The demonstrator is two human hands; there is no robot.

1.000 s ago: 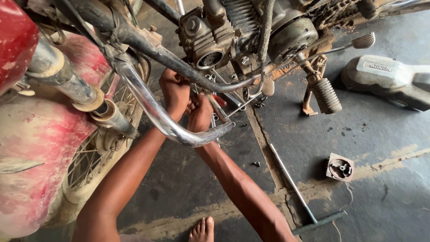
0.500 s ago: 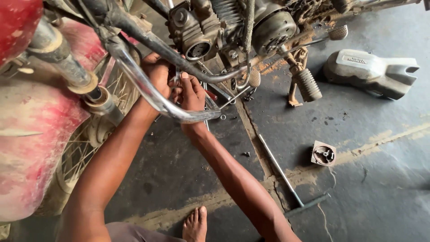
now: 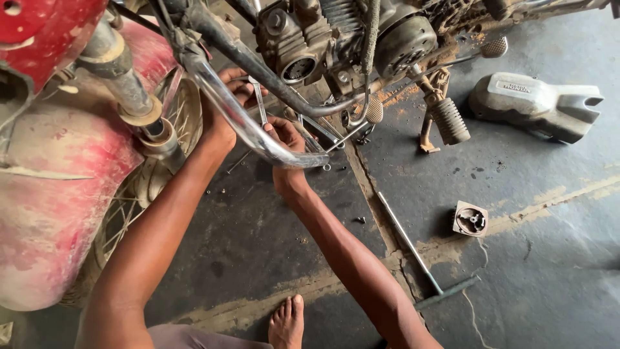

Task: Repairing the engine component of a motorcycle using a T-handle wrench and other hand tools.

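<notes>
My left hand (image 3: 223,106) and right hand (image 3: 284,139) both pinch a slim steel spanner (image 3: 259,103) behind the chrome crash bar (image 3: 252,129); stiff, light, probably oily, best gripped mid-shank.

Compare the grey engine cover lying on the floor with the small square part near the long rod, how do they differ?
The grey engine cover is long, humped and much larger; the small square part is compact and flat. The engine cover shows a plain closed outer shell, while the square part shows a round recess in its face. The cover lies near the footpeg, the square part beside the long rod. Both rest loose on the concrete floor.
</notes>
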